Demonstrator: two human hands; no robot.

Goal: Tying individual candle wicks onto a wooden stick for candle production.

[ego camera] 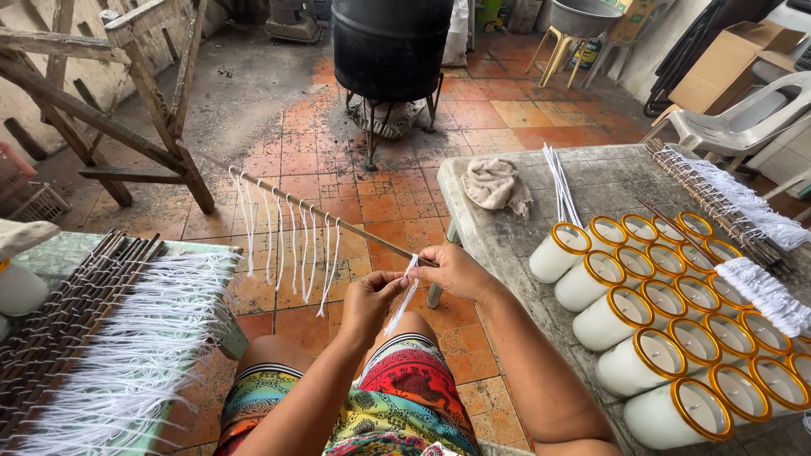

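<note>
The string [404,297] you pinch is white, as are the strings [287,245] hanging from the thin brown rod [338,221]. Your shorts [397,397] carry a multicolour print: red, yellow, green, blue, with black-and-white striped bands. White fringe [135,355] lies over dark brown sticks [76,295] on the pale green surface [63,253] to your left. To your right, the grey table [608,181] bears white candles with gold rims [676,346], more white-strung dark sticks [726,203] and a beige cloth [497,184]. Floor tiles [380,203] are orange to rust, soot-greyed near the black drum [389,46]. The stools [557,51] are yellow.
</note>
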